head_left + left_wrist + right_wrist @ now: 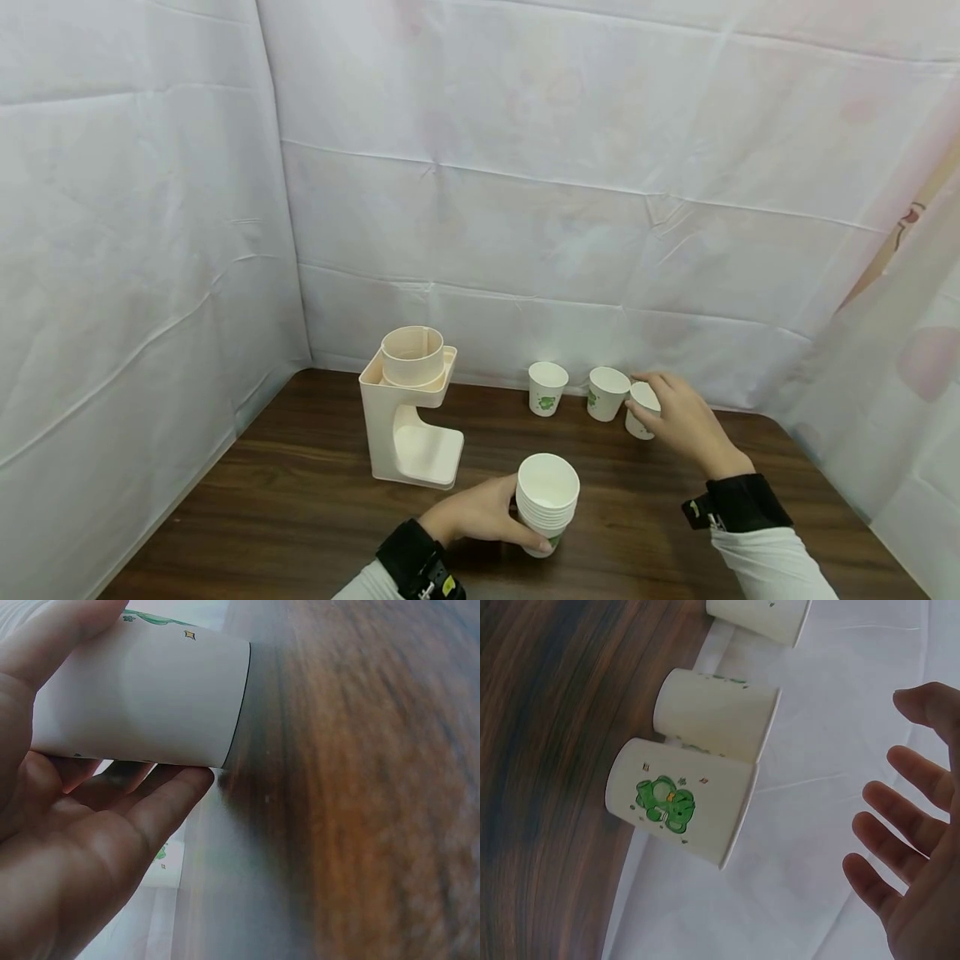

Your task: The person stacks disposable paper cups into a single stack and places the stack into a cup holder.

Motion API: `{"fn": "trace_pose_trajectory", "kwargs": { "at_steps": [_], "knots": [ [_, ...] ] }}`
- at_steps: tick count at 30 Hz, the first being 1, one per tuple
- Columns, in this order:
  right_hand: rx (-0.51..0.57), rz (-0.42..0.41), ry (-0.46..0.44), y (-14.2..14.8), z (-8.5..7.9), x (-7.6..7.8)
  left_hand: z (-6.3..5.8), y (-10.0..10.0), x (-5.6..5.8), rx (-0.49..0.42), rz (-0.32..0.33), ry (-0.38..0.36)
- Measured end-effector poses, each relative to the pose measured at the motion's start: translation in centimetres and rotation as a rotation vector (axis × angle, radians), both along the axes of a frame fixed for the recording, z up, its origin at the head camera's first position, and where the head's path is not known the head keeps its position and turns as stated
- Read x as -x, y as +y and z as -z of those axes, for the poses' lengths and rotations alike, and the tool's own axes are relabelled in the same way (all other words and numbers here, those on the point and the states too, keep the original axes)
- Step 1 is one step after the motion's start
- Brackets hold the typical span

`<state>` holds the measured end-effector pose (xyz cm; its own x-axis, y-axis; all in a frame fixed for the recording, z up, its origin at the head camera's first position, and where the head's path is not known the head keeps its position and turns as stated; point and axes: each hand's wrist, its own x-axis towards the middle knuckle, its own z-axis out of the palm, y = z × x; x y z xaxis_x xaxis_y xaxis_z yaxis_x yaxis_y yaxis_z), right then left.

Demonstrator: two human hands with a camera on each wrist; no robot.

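My left hand grips a stack of white paper cups low on its side, close over the table. In the left wrist view, my thumb and fingers wrap around the bottom cup. My right hand is at the rightmost of three single paper cups, overlapping it in the head view. The right wrist view shows these fingers spread and apart from that cup, which has a green bear print. A middle cup and a left cup stand upright in the same row.
A cream-coloured stand with a round open-topped holder stands left of the cups. Behind the dark wooden table hangs a white curtain, close to the row of cups. More white cloth borders the left side.
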<state>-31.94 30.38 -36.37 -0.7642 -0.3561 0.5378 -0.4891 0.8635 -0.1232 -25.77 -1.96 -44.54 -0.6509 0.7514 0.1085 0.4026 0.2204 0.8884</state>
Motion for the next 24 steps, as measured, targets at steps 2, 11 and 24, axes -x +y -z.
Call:
{"fn": "trace_pose_trajectory", "kwargs": {
  "at_steps": [2, 11, 24],
  "knots": [
    [-0.011, 0.010, -0.023, 0.3, 0.0, 0.5, 0.0, 0.0, 0.0, 0.005, -0.003, 0.004],
    [-0.058, 0.094, -0.245, 2.4, 0.6, 3.1, -0.1, 0.0, -0.1, 0.016, -0.004, 0.013],
    [-0.069, 0.096, -0.340, 2.8, 0.8, 5.1, -0.1, 0.0, 0.0, 0.008, -0.008, -0.002]
  ]
}}
